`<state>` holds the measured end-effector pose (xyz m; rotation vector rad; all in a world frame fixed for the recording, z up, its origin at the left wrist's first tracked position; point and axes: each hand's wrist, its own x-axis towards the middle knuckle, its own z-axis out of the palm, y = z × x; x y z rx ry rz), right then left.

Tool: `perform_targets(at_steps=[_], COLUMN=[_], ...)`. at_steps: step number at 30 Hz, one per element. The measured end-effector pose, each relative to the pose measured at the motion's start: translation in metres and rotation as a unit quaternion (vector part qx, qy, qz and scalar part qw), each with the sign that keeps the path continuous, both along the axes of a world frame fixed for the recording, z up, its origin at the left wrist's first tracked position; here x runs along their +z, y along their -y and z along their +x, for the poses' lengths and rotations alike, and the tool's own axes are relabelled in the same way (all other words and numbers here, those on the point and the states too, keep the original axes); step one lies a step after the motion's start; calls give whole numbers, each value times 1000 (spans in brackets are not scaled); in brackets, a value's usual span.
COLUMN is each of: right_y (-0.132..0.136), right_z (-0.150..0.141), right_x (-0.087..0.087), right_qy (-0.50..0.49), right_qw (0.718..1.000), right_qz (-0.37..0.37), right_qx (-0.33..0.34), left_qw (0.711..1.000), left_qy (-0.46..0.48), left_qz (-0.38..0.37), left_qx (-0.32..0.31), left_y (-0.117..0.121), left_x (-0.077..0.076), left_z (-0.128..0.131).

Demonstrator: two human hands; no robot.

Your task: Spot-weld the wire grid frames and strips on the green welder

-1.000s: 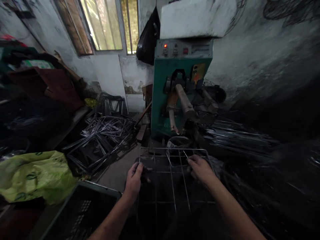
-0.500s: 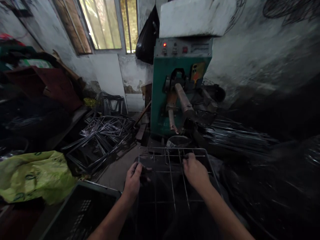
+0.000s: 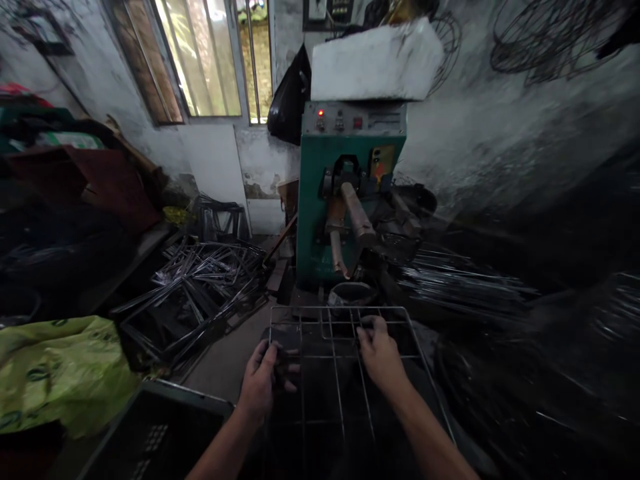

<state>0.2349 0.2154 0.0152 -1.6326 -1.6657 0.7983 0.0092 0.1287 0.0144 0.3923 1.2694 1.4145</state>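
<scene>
A metal wire grid rack (image 3: 400, 312) lies flat in front of me, its far edge toward a green machine (image 3: 313, 220). My left hand (image 3: 261, 381) grips the rack's left side wire. Near the rack's middle, my right hand (image 3: 379, 353) rests on the wires with the fingers curled over a cross wire. The machine has a red lamp lit on its panel and a thick metal arm (image 3: 357, 215) sticking out toward the rack.
A heap of bent wire frames (image 3: 200, 280) lies on the floor at left. A dark plastic crate (image 3: 150, 433) and a green plastic bag (image 3: 55, 370) sit at lower left. Bundles of straight wire rods (image 3: 460, 283) lie at right. A window (image 3: 210, 60) is behind.
My right hand slid left along the rack, from near its right corner toward the middle. The view tilted up a little; my left hand kept its grip.
</scene>
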Motion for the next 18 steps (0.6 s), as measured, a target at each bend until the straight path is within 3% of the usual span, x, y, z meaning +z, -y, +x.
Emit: perform_targets(at_steps=[8,18], right_y=[-5,-46], right_z=[-9,-15], right_x=[-6,1], right_qy=[55,102], right_qw=[996,991], right_qz=[66,74], right_qx=[22,52], left_qw=[999,997], left_qy=[42,53], left_qz=[26,48], left_qx=[13,37], left_y=[-2,-33], left_x=[-27,-20], left_z=[-5,-4])
